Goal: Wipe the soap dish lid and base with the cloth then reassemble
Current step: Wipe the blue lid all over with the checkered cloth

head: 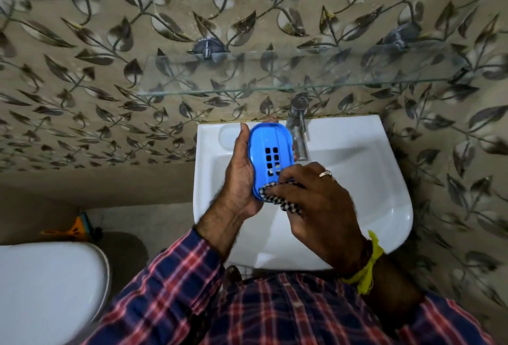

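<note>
A blue plastic soap dish part (268, 141) with several square drain holes is held upright above the sink, its inner face toward me. My left hand (239, 177) grips it along its left edge and bottom. My right hand (319, 207) presses a black-and-white checked cloth (277, 199) against the part's lower end. The cloth is bunched under my fingers, and only its lower part shows. A ring sits on one right finger. No second soap dish part is in view.
A white wall-hung sink (357, 169) lies below my hands, with a chrome tap (298, 122) at its back. A glass shelf (288, 75) juts from the leaf-patterned tile wall. A white toilet lid (46, 289) is at lower left, with an orange object (74, 230) on the floor.
</note>
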`<state>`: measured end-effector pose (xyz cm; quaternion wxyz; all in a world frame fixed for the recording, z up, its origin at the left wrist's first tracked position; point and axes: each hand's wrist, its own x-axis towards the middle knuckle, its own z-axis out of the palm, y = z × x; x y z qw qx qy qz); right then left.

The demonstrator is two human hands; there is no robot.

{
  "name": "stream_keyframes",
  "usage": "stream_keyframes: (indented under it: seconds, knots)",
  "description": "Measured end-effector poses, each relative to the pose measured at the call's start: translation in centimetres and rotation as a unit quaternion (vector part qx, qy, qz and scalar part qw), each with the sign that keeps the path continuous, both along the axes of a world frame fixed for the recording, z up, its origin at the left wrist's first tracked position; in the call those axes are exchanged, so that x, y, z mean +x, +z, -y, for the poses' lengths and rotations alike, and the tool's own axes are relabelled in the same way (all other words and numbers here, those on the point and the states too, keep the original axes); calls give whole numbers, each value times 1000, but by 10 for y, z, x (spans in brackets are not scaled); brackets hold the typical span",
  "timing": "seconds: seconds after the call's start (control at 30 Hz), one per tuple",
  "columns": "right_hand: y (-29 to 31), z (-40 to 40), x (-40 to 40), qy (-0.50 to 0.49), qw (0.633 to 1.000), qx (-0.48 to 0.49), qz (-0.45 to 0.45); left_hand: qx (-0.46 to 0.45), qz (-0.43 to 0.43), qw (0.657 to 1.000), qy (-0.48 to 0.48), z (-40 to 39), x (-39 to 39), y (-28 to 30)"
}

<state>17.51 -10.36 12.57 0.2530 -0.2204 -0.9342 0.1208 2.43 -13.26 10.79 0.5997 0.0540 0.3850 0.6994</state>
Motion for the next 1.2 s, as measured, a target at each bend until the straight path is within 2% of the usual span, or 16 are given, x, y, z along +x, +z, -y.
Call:
stream_keyframes:
  seconds: [0.1, 0.23, 0.37, 0.47, 0.63, 0.73, 0.8, 0.9, 1.0, 1.13, 1.2]
  knots:
    - [4, -8, -6, -22, 999, -9, -30, -15, 23, 1000, -11, 1, 2, 1]
    - [1, -10, 1, 46, 999, 17, -15, -5, 15, 1000, 2, 5, -8, 3]
    - [6, -18, -3, -10, 999, 4, -36, -14, 11, 1000, -11, 7, -2, 7]
    - [5, -13, -2, 33, 998, 39, -41, -10, 19, 1000, -21, 10, -1, 12]
    - [12, -15, -11, -95, 992, 1, -88, -20, 2, 1000, -17, 10, 18, 11]
    - [12, -6, -9, -30, 998, 39, -39, -17, 4, 1000, -19, 13, 17, 12]
    - [14, -7, -4, -50, 997, 39, -41, -20, -18, 1000, -8, 15, 15, 14]
    - [17, -11, -17, -87, 991, 9, -100, -29, -33, 999, -4, 15, 20, 17]
    - [17, -1, -20, -35, 995, 43, -79, -23, -35, 999, -1, 16, 20, 16]
    - [25, -13, -22, -124, 988, -21, -90, -29, -53, 998, -9, 19, 28, 13]
    - [28, -14, -30, -104, 992, -29, -71, -25, -48, 999, -5, 21, 28, 12]
